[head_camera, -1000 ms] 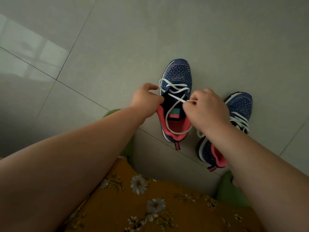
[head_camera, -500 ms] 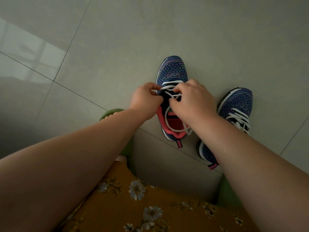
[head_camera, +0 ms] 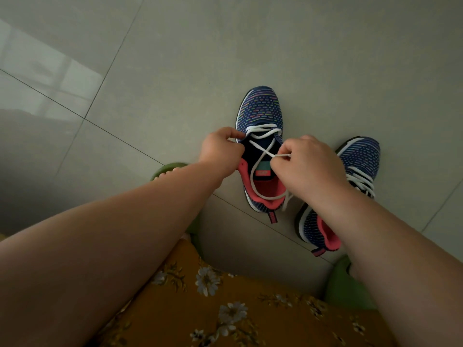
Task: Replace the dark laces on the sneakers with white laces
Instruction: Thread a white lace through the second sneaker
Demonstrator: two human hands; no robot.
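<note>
Two blue knit sneakers with pink lining stand on the grey tiled floor. The left sneaker (head_camera: 261, 113) carries a partly threaded white lace (head_camera: 263, 146) that crosses over its dark tongue and loops down into the pink opening. My left hand (head_camera: 220, 149) pinches the sneaker's left eyelet edge. My right hand (head_camera: 307, 166) pinches the end of the white lace at the sneaker's right side, pulling it taut. The right sneaker (head_camera: 360, 156) lies behind my right wrist, with white laces (head_camera: 360, 179) across it.
My feet in green slippers (head_camera: 170, 169) rest on the floor, one left of the sneakers and one (head_camera: 343, 279) at the lower right. A mustard floral skirt (head_camera: 213, 309) fills the bottom of the view. Tile joints run diagonally.
My right hand has drawn back to the right from over the tongue, pulling the lace end out so the crossed lace shows. My left hand stays at the sneaker's left edge.
</note>
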